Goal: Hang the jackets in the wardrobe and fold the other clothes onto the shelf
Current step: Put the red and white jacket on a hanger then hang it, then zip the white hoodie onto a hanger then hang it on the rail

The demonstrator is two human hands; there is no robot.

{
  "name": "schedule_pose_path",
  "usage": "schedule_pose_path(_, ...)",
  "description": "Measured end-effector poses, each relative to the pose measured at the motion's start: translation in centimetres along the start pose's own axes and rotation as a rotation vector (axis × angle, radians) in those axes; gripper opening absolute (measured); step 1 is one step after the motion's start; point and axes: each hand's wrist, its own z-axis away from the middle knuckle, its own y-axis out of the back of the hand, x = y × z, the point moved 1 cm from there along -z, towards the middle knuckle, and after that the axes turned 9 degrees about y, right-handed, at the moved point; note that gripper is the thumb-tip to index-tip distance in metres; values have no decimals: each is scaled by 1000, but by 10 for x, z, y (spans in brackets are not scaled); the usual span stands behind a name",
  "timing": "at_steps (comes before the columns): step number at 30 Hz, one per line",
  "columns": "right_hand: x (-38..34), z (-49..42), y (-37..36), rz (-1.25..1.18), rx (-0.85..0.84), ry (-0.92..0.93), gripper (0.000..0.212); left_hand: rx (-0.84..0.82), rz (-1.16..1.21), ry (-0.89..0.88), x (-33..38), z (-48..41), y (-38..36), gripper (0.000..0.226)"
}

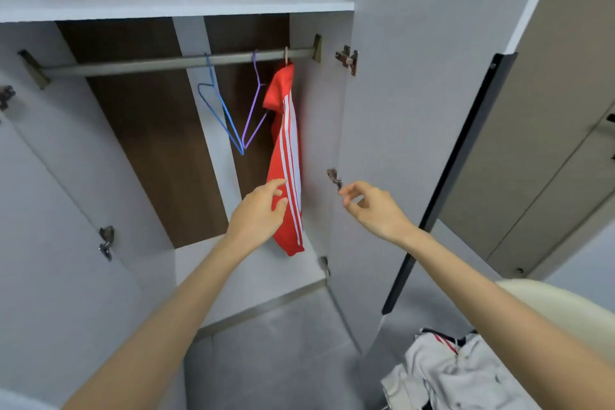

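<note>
A red jacket (287,130) with white stripes hangs from the metal rail (149,64) at the right end of the open wardrobe. My left hand (259,213) is in front of the jacket's lower part, fingers loosely bent, at most brushing the cloth. My right hand (369,210) hovers to the jacket's right, near the open door, with loosely curled fingers and nothing in it. A blue hanger (219,110) and a purple hanger (254,110) hang bare on the rail to the left of the jacket.
A white shelf (173,5) runs above the rail. The wardrobe's right door (399,110) stands open with hinges (347,58) on its inner edge. A pile of grey and white clothes (459,373) lies at the lower right on a cream seat (559,299).
</note>
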Motion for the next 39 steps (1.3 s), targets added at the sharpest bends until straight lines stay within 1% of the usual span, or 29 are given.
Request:
schedule_pose_path(4, 8, 92, -13, 194, -86, -48, 24, -81, -99, -66, -6, 75, -37, 41)
schedule_pose_path(6, 13, 141, -15, 249, -124, -109, 25, -169, -128, -77, -4, 110, -57, 41)
schedule_pose_path(9, 24, 214, -9, 307, -132, -224, 27, -286, -144, -126, 9, 154, -86, 42)
schedule_pose_path(12, 38, 279, 4, 339, -107, -329, 28, -357, -168, -207, 33, 190, -116, 43)
schedule_pose_path(16, 58, 352, 21, 310, -57, -448, 26, -425, -188, -303, 62, 226, -157, 43)
schedule_pose_path(20, 88, 410, 32, 308, -16, -574, 27, -489, -215, -347, 82, 253, -201, 41)
schedule_pose_path(26, 150, 457, 41, 272, 14, -699, 29, -570, -256, -334, 109, 264, -273, 42)
schedule_pose_path(29, 193, 465, 45, 239, -12, -724, 30, -600, -261, -289, 123, 260, -313, 43)
schedule_pose_path(33, 258, 465, 45, 185, -82, -781, 33, -678, -235, -182, 138, 246, -369, 46)
schedule_pose_path(39, 354, 460, 28, 132, -167, -882, 42, -689, -273, -60, 148, 218, -455, 50)
